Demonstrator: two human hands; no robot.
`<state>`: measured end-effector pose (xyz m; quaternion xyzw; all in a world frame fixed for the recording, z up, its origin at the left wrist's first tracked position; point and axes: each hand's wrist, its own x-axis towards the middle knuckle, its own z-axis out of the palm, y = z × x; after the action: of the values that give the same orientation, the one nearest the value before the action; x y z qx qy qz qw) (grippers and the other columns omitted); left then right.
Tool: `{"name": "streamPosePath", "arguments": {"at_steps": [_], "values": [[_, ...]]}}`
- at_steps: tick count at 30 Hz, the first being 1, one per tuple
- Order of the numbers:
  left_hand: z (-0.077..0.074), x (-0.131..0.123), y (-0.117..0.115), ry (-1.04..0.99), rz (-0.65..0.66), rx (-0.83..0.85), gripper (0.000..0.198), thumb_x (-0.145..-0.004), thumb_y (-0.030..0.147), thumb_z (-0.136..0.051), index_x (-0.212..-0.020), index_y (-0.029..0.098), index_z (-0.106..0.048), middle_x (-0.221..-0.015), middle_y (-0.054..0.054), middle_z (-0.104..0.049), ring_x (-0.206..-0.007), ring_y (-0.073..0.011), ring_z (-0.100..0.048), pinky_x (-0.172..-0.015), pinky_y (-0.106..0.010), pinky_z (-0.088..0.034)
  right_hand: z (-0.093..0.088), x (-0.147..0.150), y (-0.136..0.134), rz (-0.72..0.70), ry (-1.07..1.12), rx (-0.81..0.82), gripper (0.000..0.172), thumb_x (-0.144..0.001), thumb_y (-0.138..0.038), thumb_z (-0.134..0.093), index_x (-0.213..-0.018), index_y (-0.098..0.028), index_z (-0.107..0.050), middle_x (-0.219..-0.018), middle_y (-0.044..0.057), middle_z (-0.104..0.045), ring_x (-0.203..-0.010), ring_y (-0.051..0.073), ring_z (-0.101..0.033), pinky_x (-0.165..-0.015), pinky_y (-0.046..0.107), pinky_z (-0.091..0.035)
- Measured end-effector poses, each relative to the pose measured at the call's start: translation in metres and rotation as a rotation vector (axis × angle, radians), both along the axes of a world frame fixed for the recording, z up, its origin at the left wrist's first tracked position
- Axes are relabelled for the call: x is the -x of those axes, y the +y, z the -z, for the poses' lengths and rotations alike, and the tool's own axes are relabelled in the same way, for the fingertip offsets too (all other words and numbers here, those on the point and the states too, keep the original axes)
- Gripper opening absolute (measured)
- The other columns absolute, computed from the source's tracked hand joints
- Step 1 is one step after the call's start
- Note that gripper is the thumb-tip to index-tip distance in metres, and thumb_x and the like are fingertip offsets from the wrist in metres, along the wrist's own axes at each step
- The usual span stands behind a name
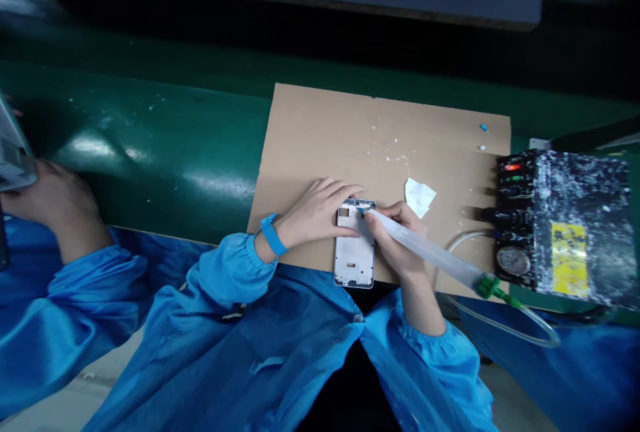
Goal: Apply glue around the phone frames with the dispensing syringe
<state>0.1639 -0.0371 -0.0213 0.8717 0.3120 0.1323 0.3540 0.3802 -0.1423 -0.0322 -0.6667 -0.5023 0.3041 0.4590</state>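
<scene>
A white phone frame lies on a brown cardboard sheet. My left hand lies across its upper left edge with fingers stretched out, pressing it down; a blue band circles that wrist. My right hand is closed round a clear glue syringe. The syringe tip touches the frame's top edge near its right corner. A green fitting at the syringe's back end joins a clear hose.
A black dispenser box with lights, knobs and a gauge stands at the right. A white paper scrap lies on the cardboard. The green conveyor belt runs behind. At the far left is another person's hand in a blue sleeve.
</scene>
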Motion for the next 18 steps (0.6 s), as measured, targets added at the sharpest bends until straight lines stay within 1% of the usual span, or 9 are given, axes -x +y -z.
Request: {"name": "streamPosePath", "arguments": {"at_steps": [6, 10, 14, 18], "values": [[-0.0004, -0.0004, 0.0003, 0.005, 0.005, 0.012, 0.083, -0.093, 0.064, -0.09, -0.161, 0.029, -0.059, -0.152, -0.01, -0.071, -0.137, -0.0339, -0.064, -0.118, -0.052, -0.049, -0.0053, 0.0024, 0.003, -0.001, 0.004, -0.022, 0.031, -0.094, -0.048, -0.087, -0.082, -0.026, -0.07, -0.074, 0.001, -0.074, -0.062, 0.019, -0.065, -0.053, 0.031, -0.05], [0.0017, -0.0006, 0.0003, -0.002, 0.007, 0.007, 0.083, -0.093, 0.064, -0.09, -0.16, 0.029, -0.059, -0.155, -0.01, -0.07, -0.139, -0.0337, -0.063, -0.119, -0.052, -0.049, -0.0048, 0.0016, 0.0023, -0.011, -0.001, -0.012, 0.03, -0.094, -0.049, -0.086, -0.083, -0.026, -0.072, -0.077, 0.002, -0.077, -0.063, 0.019, -0.066, -0.054, 0.031, -0.05], [0.0046, -0.0003, 0.0001, -0.014, 0.008, -0.004, 0.086, -0.092, 0.066, -0.091, -0.16, 0.026, -0.058, -0.154, -0.011, -0.071, -0.138, -0.0329, -0.063, -0.12, -0.051, -0.048, -0.0035, 0.0002, 0.0016, -0.018, -0.015, -0.015, 0.03, -0.095, -0.05, -0.087, -0.085, -0.026, -0.073, -0.079, 0.003, -0.078, -0.064, 0.02, -0.068, -0.057, 0.032, -0.052], [0.0042, -0.0006, -0.0001, 0.002, 0.004, -0.003, 0.083, -0.094, 0.067, -0.088, -0.161, 0.029, -0.058, -0.155, -0.011, -0.07, -0.138, -0.0335, -0.064, -0.12, -0.052, -0.049, -0.0053, 0.0009, 0.0024, -0.019, -0.006, -0.014, 0.032, -0.095, -0.052, -0.086, -0.083, -0.026, -0.071, -0.08, 0.004, -0.078, -0.065, 0.021, -0.069, -0.057, 0.032, -0.054]]}}
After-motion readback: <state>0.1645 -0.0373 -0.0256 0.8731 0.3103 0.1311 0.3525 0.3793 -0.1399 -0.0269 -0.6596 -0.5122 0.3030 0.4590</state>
